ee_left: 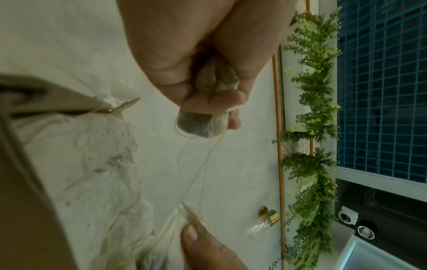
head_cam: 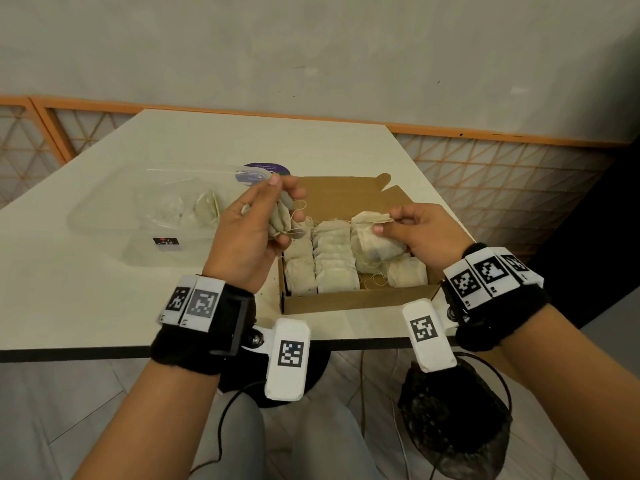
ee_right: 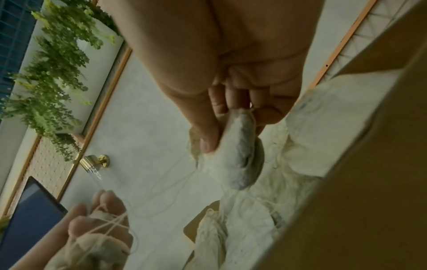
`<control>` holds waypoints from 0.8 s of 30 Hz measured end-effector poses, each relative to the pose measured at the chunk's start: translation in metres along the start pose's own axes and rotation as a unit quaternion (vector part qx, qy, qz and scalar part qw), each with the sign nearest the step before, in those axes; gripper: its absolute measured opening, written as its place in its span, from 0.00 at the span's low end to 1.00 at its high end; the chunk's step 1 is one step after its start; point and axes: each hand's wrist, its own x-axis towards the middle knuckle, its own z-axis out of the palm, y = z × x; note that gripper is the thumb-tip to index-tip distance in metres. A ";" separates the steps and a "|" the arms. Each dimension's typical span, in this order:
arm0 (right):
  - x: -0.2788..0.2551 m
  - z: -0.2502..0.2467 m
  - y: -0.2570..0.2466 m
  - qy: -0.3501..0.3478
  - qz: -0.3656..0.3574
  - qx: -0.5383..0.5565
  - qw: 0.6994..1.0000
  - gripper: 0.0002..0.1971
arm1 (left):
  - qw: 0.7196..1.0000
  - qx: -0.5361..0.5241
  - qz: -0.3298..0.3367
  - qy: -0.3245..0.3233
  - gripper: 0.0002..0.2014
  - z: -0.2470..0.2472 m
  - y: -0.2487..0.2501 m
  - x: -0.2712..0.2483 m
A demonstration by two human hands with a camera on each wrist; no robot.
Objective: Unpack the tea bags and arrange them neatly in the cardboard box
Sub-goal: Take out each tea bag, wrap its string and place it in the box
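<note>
both hands (head_cam: pixel 249 233) pinch pale, string-tangled tea bags (head_cam: pixel 372 242) over box (head_cam: pixel 349 301).

A table (head_cam: pixel 104 299) stands before a wall, with a cardboard box (head_cam: pixel 346 301) at its near edge, right of centre. Tea bags (head_cam: pixel 334 261) lie in rows inside the box. To the box's left lies a plastic bag (head_cam: pixel 138 209) with a few tea bags in it. Behind the box, partly hidden, sits a round lid (head_cam: pixel 266 169). The left hand (head_cam: pixel 249 230) is above the box's left edge holding a tea bag bundle (head_cam: pixel 280 220); the right hand (head_cam: pixel 426 233) is over the box's right side, pinching another tea bag (head_cam: pixel 372 233)
</note>
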 end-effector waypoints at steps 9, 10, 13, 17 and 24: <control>0.011 -0.011 -0.003 0.045 -0.031 -0.059 0.997 0.07 | 0.974 -0.197 -0.061 -0.091 0.11 0.015 0.005 0.000; 0.012 -0.014 -0.004 0.049 -0.036 -0.074 0.995 0.08 | 0.967 -0.225 -0.062 -0.103 0.11 0.015 0.007 0.002; 0.017 -0.022 -0.003 0.062 -0.024 -0.108 0.992 0.07 | 0.949 -0.286 -0.052 -0.121 0.11 0.012 0.015 0.008; 0.019 -0.030 0.001 0.071 -0.001 -0.117 0.991 0.06 | 0.954 -0.279 -0.025 -0.103 0.07 0.007 0.026 0.011; 0.009 -0.022 -0.024 0.015 -0.014 0.023 1.000 0.06 | 0.995 0.093 -0.032 -0.029 0.08 0.018 -0.004 0.022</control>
